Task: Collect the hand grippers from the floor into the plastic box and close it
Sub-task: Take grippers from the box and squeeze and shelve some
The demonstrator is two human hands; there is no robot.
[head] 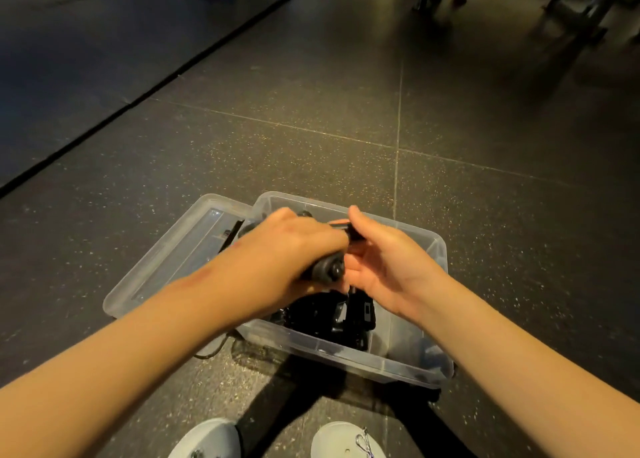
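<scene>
You're reaching both arms out over the clear plastic box (408, 357), which is sitting open on the dark speckled floor (450, 128) just ahead of your white shoes (207, 440). Your left hand (287, 250) is wrapping its fingers tight around a black hand gripper (329, 267), holding it above the middle of the box with one round handle end poking out toward you. Your right hand (384, 263) is hovering right beside it, palm facing left and fingers loosely spread, its fingertips touching the far end of that same gripper near the box's far edge; I cannot tell whether it is actually gripping. Down inside the box, against its near wall, more black grippers (346, 315) are lying in a jumbled heap. The clear lid (166, 257) is lying flat on the floor, tucked against the box's left edge. A thin black cable (214, 350) is curling out by the box's near left corner.
</scene>
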